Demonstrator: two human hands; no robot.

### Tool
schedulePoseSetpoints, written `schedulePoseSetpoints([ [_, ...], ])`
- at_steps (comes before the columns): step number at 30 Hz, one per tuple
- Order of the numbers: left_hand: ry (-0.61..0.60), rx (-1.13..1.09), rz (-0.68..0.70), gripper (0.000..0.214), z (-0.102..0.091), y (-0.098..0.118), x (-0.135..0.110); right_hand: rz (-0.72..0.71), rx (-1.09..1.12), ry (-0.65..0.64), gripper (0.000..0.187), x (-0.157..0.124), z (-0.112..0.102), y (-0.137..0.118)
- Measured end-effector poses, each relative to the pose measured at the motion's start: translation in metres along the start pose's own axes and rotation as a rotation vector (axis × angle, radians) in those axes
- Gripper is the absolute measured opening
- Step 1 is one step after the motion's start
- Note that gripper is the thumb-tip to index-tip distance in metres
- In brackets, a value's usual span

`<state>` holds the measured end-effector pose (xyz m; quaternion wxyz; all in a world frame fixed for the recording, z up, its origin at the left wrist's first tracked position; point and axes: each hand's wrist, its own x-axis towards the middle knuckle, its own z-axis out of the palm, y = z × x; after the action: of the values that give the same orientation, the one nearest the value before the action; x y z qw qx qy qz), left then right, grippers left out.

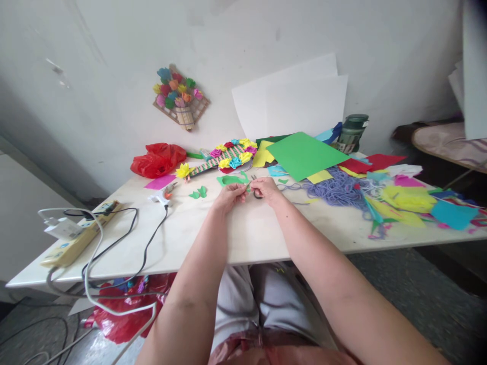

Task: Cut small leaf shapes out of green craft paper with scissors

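Both of my hands meet over the middle of the table. My right hand [265, 189] is closed on a pair of scissors [257, 194], whose dark handle loop shows below the fingers. My left hand [232, 196] pinches a small piece of green paper [248, 188] close to the blades; most of that piece is hidden by the fingers. Just beyond the hands lies a green paper offcut [230, 180] with cut-out edges. Cut green leaf shapes [198, 192] rest on the table to the left.
A flower-decorated woven piece [222, 159] and a red plastic bag [159, 159] lie at the back. Green sheets [304, 154], purple yarn [335, 187] and paper scraps spread right. A hot glue gun [163, 194] and power strip [81, 235] with cables are left; a bottle [353, 133] stands behind.
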<state>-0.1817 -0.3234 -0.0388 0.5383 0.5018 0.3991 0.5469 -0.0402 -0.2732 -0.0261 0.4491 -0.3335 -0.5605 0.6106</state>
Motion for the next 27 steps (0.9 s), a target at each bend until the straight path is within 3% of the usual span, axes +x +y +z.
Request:
schedulePoseSetpoints([
  [13, 0.089, 0.212, 0.038, 0.037, 0.0054, -0.0005, 0.0012, 0.05, 0.116, -0.078, 0.014, 0.0009, -0.0024, 0.0015],
  [18, 0.11, 0.278, 0.053, 0.038, 0.0078, -0.0004, 0.0018, 0.04, 0.084, -0.045, 0.023, 0.0016, -0.0002, 0.0039],
  [27, 0.076, 0.197, 0.042, 0.037, 0.0072, -0.0008, 0.0025, 0.061, 0.068, 0.008, 0.024, 0.0002, 0.002, 0.0],
])
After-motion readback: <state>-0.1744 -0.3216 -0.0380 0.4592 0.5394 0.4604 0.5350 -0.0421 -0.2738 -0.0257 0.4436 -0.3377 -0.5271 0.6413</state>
